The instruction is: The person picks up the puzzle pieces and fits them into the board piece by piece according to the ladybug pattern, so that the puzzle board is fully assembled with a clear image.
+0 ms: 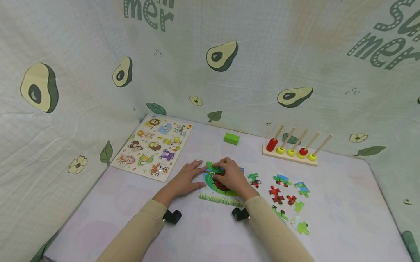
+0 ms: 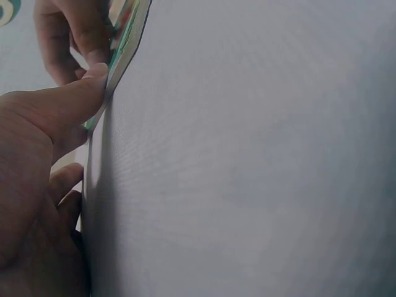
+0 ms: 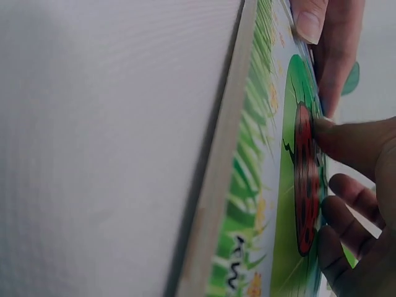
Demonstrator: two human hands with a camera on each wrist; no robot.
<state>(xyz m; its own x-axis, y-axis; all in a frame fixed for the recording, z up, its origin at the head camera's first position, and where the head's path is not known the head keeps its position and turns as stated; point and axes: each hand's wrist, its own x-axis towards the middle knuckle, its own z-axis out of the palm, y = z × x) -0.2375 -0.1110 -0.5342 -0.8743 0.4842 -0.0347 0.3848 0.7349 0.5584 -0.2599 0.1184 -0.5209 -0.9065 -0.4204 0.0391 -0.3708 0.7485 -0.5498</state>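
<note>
A ladybug picture puzzle on a thin board (image 1: 219,199) lies in front of the person, with a grass strip along its near edge. The left hand (image 1: 187,179) rests at the board's left edge, fingers stretched out and thumb tip at the rim. Over the board's upper part, the right hand (image 1: 230,176) pinches a green puzzle piece (image 1: 210,169) between thumb and fingers, low over the picture. In the right wrist view, the right thumb (image 3: 334,137) is close to the red ladybug (image 3: 304,179). The right hand hides part of the board.
Several loose puzzle pieces (image 1: 276,194) lie right of the board. A wooden peg stacker (image 1: 290,157) with red and yellow beads stands at the back right. A green block (image 1: 231,139) is behind the board, and an animal puzzle board (image 1: 153,147) lies at the left.
</note>
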